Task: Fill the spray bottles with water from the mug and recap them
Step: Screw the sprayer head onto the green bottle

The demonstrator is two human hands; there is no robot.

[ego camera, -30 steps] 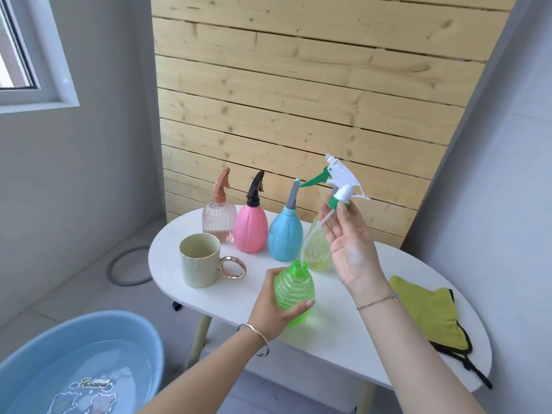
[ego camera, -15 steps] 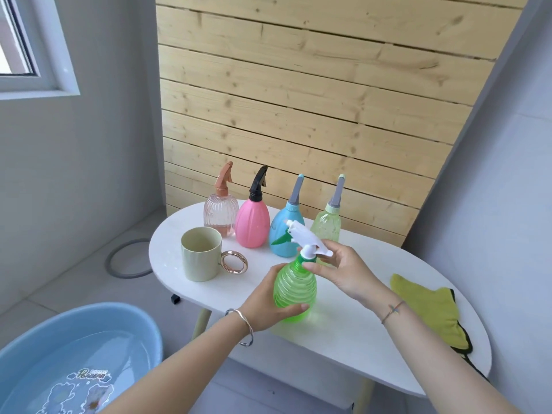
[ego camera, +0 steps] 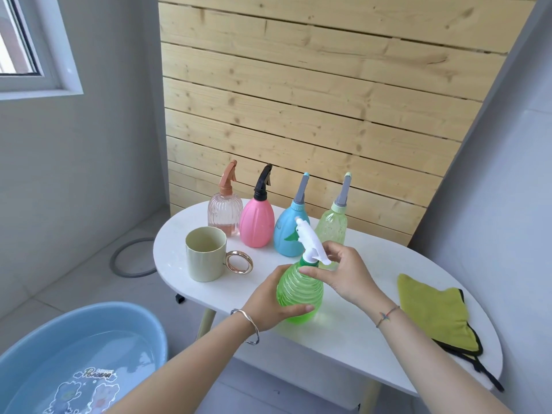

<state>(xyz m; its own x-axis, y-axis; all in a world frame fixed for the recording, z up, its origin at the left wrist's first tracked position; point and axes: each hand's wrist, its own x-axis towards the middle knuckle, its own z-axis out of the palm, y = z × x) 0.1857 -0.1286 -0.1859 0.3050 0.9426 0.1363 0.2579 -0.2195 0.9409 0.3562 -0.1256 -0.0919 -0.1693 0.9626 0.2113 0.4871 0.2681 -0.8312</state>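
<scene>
Both hands clamped on: our left hand (ego camera: 268,303) gripped the green bottle (ego camera: 298,292), upright on the surface (ego camera: 358,333); our right hand (ego camera: 346,273) pinched its sprayer cap (ego camera: 309,240). We needed square threads, gentle turns.

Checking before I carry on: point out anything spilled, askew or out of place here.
No spill shows. The spray head sits tilted on the green bottle; the yellow cloth has its strap dangling off the table.
</scene>
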